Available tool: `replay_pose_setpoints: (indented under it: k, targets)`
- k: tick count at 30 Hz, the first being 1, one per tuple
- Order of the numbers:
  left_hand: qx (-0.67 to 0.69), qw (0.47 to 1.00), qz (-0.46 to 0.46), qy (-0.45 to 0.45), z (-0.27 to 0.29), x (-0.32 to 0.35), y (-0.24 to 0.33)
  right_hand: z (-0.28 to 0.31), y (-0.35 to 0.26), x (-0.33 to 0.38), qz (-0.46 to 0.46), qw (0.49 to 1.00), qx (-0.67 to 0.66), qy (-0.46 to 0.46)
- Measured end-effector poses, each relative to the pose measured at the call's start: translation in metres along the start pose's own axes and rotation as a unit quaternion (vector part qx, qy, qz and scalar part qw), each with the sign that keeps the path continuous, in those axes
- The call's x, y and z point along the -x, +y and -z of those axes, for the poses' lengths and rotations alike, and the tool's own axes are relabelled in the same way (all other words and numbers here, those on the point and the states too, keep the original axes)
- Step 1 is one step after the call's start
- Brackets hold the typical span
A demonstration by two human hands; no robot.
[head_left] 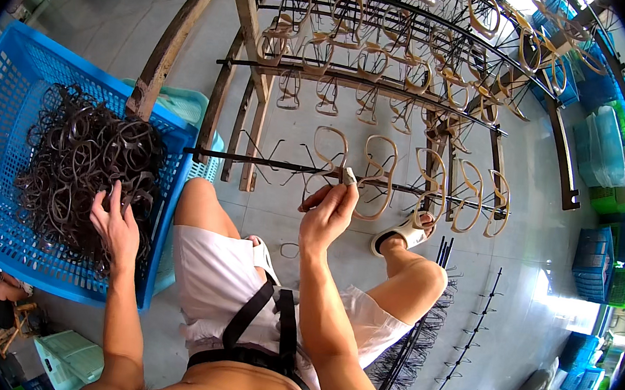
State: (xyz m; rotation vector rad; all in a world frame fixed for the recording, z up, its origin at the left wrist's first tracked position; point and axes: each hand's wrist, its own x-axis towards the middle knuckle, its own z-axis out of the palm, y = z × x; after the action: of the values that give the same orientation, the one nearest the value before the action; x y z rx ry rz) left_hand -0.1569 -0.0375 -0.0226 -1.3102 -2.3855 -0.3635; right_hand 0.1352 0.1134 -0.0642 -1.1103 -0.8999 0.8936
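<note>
Seated person hanging eyeglass frames on a metal rack.

The left hand (115, 223) digs into dark frames (85, 158) heaped in a blue basket (1, 82), its grip closing on one. The right hand (328, 211) pinches a pale frame (330, 158) against the rack's (254, 161) lowest bar.
</note>
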Motion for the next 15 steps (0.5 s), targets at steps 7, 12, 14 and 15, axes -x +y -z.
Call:
replay_pose_setpoints:
  k: [7, 12, 14, 15]
  targets:
    - [0.120, 0.987, -0.087, -0.066, -0.003, 0.014, 0.015, -0.014, -0.002, 0.002, 0.003, 0.997, -0.055, 0.055]
    - [0.134, 0.979, 0.053, -0.142, 0.005, 0.022, 0.031, -0.021, -0.007, 0.002, -0.062, 0.991, -0.086, 0.076]
    - [0.112, 0.977, 0.054, -0.171, 0.009, 0.019, 0.033, -0.019, -0.010, 0.000, -0.070, 0.991, -0.097, 0.062]
    - [0.098, 0.977, 0.034, -0.186, 0.011, 0.018, 0.033, -0.019, -0.011, -0.001, -0.073, 0.990, -0.103, 0.054]
